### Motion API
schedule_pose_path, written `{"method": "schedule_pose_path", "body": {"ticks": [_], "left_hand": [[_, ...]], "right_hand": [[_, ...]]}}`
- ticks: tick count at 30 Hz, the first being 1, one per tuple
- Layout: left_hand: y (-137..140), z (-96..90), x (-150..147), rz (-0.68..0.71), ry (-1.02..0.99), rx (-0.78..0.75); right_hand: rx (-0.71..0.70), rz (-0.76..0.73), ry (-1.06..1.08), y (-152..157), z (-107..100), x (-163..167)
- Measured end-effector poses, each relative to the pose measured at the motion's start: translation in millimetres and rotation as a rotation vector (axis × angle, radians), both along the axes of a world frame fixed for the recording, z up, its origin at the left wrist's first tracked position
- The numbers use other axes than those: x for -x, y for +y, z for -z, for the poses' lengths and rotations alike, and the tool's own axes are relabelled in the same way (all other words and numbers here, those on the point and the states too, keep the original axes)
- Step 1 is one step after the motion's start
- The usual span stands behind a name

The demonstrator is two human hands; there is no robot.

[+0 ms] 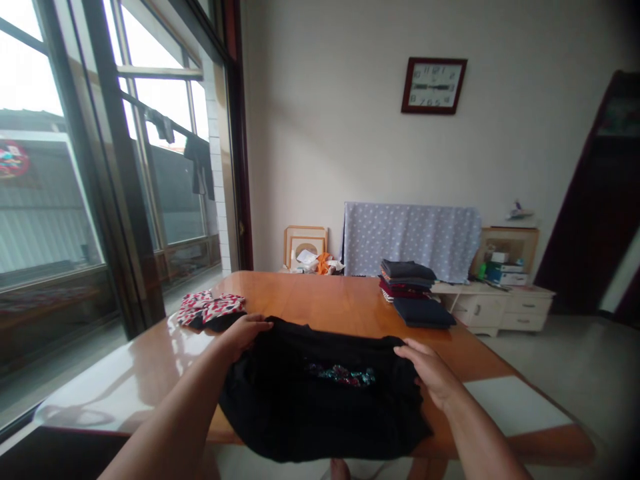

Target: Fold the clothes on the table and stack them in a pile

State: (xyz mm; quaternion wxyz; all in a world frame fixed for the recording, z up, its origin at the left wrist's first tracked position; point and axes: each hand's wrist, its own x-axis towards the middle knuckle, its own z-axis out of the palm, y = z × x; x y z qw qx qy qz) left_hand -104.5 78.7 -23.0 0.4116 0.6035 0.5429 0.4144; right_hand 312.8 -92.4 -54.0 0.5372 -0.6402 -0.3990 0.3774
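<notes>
- The black garment (320,413) sits at the table's near edge, its long axis running left to right, its lower edge towards the person.
- Its band of shiny decoration (345,375) stretches the same way.
- The left hand (249,333) pinches the far left corner between thumb and fingers; the right hand (423,368) pinches the far right.
- Beyond, on the table (310,293), lie red-patterned cloth (213,309) at left, folded clothes (407,283) at right.

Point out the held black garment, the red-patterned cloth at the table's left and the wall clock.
Black garment (323,410), head view: dark fabric, lower middle.
Red-patterned cloth (213,309), head view: its printed upper face.
Wall clock (434,87), head view: middle of the dial.
</notes>
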Motion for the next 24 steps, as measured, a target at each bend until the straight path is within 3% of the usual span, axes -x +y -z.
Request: {"method": "schedule_pose_path", "body": {"ticks": [5,10,12,14,17,19,22,24], "left_hand": [[12,2.5,-9,-0.118,-0.047,-0.092],[9,7.2,-11,-0.117,-0.015,-0.086],[3,2.6,-6,-0.037,0.029,-0.037],[-5,-3.8,3,0.131,0.063,0.052],[-11,-11.4,14,0.334,0.048,0.171],[-6,-16.2,17,0.353,0.004,0.193],[14,-29.1,8,0.183,-0.189,0.02],[28,-39.9,-4,0.031,-0.36,-0.162]], "right_hand": [[-0.046,-0.044,0.013,24,5,18],[-0.033,-0.04,-0.031,28,8,23],[-0.014,-0.038,-0.035,23,7,19],[0.018,-0.078,-0.027,14,5,13],[0.089,-0.257,-0.017,10,1,3],[0.087,-0.378,-0.014,22,-6,2],[-0.152,-0.317,0.011,63,-24,9],[-0.471,-0.15,0.033,95,-36,18]]}}
